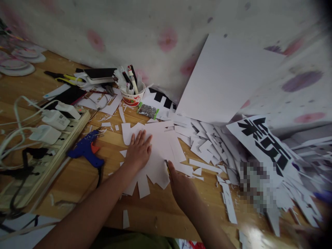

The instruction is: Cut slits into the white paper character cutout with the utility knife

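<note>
My left hand [139, 149] lies flat, fingers stretched, on a white board sheet [159, 145] with cut, uneven edges. In my right hand [181, 185] is a utility knife [167, 166]; a dark tip and a bit of yellow show beyond the fingers, and the rest is hidden in the grip. Its tip is at the sheet's right part, near the lower edge. White strips and offcuts [144, 185] lie around and partly under the sheet.
To the left are a blue glue gun [86, 148] and a power strip [49, 166] with white chargers and cables. Behind stand a paper cup [132, 98] of pens and a large white board [220, 79]. Offcuts [207, 145] and a sheet with black characters [261, 141] lie at right.
</note>
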Demonstrator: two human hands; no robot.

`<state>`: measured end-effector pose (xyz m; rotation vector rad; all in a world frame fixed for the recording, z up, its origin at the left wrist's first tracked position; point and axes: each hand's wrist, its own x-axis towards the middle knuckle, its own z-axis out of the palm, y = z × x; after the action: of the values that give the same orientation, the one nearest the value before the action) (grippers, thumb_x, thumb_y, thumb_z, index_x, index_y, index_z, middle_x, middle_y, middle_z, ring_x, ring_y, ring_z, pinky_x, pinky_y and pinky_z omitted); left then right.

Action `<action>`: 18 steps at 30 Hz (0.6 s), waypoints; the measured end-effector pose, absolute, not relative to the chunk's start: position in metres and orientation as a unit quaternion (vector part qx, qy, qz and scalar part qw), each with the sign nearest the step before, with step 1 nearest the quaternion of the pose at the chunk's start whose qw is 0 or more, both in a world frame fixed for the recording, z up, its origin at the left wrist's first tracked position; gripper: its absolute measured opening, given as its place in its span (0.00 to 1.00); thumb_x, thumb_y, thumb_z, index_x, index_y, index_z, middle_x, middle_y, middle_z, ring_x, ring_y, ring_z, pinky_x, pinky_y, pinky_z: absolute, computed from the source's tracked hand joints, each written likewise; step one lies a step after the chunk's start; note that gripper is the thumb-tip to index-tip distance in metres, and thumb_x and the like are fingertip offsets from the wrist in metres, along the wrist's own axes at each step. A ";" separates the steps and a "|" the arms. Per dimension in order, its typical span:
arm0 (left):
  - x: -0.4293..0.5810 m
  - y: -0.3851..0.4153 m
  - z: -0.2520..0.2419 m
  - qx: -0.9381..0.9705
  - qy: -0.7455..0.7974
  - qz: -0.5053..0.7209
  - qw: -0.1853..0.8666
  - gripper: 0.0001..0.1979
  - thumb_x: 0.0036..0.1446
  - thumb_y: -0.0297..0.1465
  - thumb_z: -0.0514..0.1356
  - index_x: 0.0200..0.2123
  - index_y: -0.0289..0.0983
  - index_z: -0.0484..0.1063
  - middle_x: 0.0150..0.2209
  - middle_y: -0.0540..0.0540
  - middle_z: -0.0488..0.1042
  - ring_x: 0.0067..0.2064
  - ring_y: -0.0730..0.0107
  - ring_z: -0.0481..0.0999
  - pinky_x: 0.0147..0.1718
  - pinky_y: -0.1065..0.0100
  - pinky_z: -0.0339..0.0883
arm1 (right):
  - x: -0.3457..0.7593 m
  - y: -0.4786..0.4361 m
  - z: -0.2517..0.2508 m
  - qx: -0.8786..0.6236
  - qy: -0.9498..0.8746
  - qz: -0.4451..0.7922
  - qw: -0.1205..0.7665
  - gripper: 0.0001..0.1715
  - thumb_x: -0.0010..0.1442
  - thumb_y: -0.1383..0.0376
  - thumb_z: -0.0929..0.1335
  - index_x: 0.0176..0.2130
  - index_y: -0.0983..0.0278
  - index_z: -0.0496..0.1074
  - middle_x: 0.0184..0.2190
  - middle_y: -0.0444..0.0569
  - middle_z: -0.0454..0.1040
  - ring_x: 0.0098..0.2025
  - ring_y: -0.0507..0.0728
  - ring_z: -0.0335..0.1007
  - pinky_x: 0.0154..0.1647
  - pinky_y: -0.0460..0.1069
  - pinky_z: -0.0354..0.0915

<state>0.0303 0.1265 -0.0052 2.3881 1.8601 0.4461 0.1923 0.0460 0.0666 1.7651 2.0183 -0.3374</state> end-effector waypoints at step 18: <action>0.031 0.128 -0.008 0.781 0.606 0.148 0.040 0.23 0.61 0.35 0.44 0.58 0.39 0.56 0.62 0.40 0.52 0.64 0.59 0.45 0.60 0.52 0.37 | 0.200 0.029 0.067 0.651 0.704 -0.139 0.249 0.34 0.59 0.76 0.56 0.63 0.65 0.46 0.33 0.53 0.76 0.32 0.58 0.74 0.29 0.48 0.65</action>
<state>0.0309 0.1275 -0.0078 2.3926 1.8555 0.4542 0.2002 0.0293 0.0673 1.7725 1.9164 -0.3788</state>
